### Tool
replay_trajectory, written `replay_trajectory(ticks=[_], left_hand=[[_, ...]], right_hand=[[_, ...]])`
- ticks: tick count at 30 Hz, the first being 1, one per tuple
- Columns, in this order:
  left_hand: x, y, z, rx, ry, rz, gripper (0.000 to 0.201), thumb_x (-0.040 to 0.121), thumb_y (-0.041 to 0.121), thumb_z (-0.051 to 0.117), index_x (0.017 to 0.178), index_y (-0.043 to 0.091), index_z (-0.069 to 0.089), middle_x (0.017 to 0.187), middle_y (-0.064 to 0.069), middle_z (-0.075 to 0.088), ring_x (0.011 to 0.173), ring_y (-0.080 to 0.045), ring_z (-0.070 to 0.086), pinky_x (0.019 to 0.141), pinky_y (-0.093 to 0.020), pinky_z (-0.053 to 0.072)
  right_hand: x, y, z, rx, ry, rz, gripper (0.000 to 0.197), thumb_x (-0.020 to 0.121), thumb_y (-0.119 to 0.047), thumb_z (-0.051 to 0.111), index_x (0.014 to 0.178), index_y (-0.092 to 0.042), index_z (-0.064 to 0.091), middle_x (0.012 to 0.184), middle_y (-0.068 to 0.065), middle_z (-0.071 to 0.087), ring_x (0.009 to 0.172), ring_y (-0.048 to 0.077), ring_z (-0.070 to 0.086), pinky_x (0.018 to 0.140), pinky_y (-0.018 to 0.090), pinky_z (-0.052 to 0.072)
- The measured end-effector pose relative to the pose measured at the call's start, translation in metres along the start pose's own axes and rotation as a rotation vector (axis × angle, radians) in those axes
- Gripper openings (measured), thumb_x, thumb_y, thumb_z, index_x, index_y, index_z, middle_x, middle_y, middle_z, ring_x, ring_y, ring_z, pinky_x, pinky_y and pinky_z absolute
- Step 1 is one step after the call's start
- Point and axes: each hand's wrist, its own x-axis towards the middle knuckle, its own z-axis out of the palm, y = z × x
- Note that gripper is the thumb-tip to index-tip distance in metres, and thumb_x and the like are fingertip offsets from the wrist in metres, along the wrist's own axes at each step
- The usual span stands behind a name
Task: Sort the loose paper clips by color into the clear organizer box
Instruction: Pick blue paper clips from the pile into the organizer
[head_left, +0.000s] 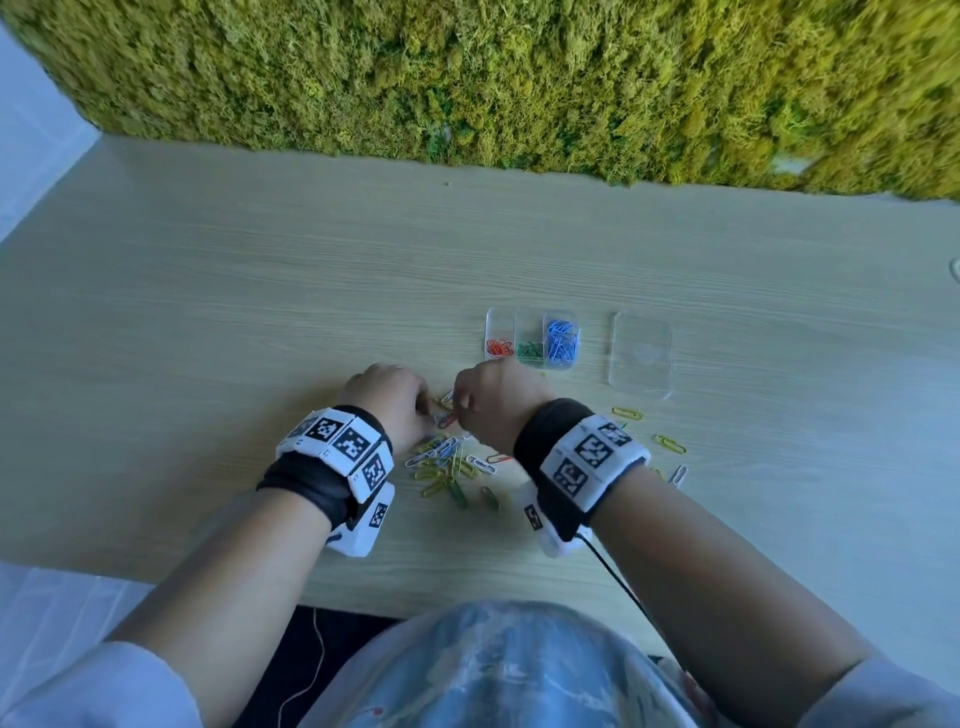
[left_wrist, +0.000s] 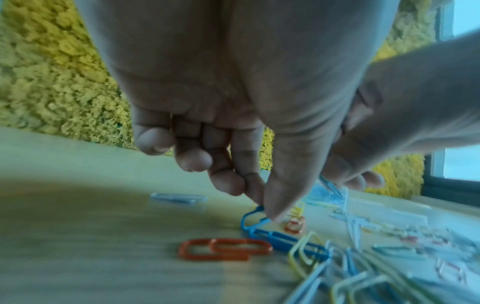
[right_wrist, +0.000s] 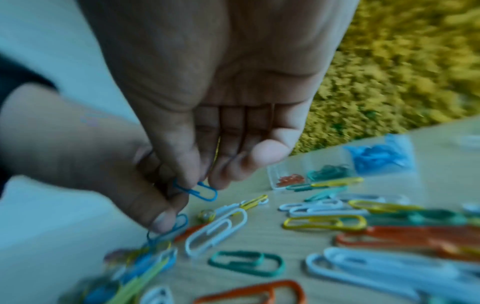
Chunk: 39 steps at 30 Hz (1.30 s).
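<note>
The clear organizer box (head_left: 531, 318) lies open on the table, with red clips (head_left: 498, 347), green clips (head_left: 530, 350) and blue clips (head_left: 562, 340) in separate compartments. Loose paper clips (head_left: 449, 465) of mixed colors are scattered in front of it. Both hands are low over this pile, close together. My left hand (left_wrist: 263, 207) pinches one end of a blue clip (left_wrist: 279, 239) that lies on the wood. My right hand (right_wrist: 200, 181) holds another blue clip (right_wrist: 201, 192) between thumb and fingers, just above the table. In the head view both sets of fingertips are hidden.
The box's clear lid (head_left: 642, 354) lies flat to the right of the box. A few yellow clips (head_left: 670, 444) and a white one lie apart at the right. A moss wall (head_left: 519, 78) runs along the table's far edge.
</note>
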Motion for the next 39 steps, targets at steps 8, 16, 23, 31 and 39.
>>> replay_trajectory(ticks=[8,16,23,31,39], left_hand=[[0.0,-0.019,0.001,-0.622,0.018,-0.078,0.009,0.081,0.02,0.069,0.073,0.018,0.068,0.075,0.004,0.07,0.067,-0.009,0.058,0.065,-0.02,0.044],[-0.009,-0.047,-0.002,-1.513,0.075,-0.317,0.025,0.091,-0.006,0.042,0.086,0.012,0.058,0.056,0.001,0.059,0.045,-0.01,0.06,0.039,-0.018,0.045],[-0.014,-0.059,0.0,-1.487,0.043,-0.411,0.023,0.089,0.009,0.035,0.07,0.018,0.044,0.062,0.003,0.034,0.034,-0.005,0.031,0.036,-0.012,0.019],[-0.015,-0.045,0.017,-0.659,-0.06,-0.097,0.023,0.09,0.012,0.057,0.073,0.027,0.057,0.067,0.002,0.059,0.052,-0.017,0.045,0.049,-0.026,0.032],[-0.026,-0.021,0.014,-0.355,-0.099,-0.021,0.012,0.083,0.027,0.067,0.073,0.021,0.064,0.071,0.006,0.062,0.067,-0.011,0.056,0.056,-0.018,0.038]], right_hand=[[-0.016,0.039,0.003,1.075,0.07,0.256,0.019,0.086,-0.001,0.058,0.075,-0.015,0.062,0.067,0.002,0.063,0.055,0.011,0.056,0.055,0.025,0.047],[-0.009,0.019,0.006,1.771,-0.081,0.468,0.024,0.093,-0.007,0.035,0.079,-0.01,0.055,0.066,0.004,0.048,0.054,0.016,0.049,0.043,0.021,0.043],[0.015,-0.011,0.0,0.551,-0.122,0.215,0.014,0.089,-0.023,0.057,0.092,-0.014,0.067,0.073,-0.005,0.059,0.061,0.01,0.054,0.051,0.02,0.042],[0.033,-0.044,0.003,-0.198,-0.198,0.082,0.024,0.089,-0.024,0.057,0.077,-0.004,0.052,0.077,0.009,0.055,0.072,0.023,0.052,0.062,0.028,0.044],[0.037,-0.035,-0.002,-0.197,-0.291,0.109,0.035,0.084,-0.028,0.062,0.059,-0.01,0.046,0.06,0.003,0.049,0.062,0.021,0.055,0.054,0.026,0.045]])
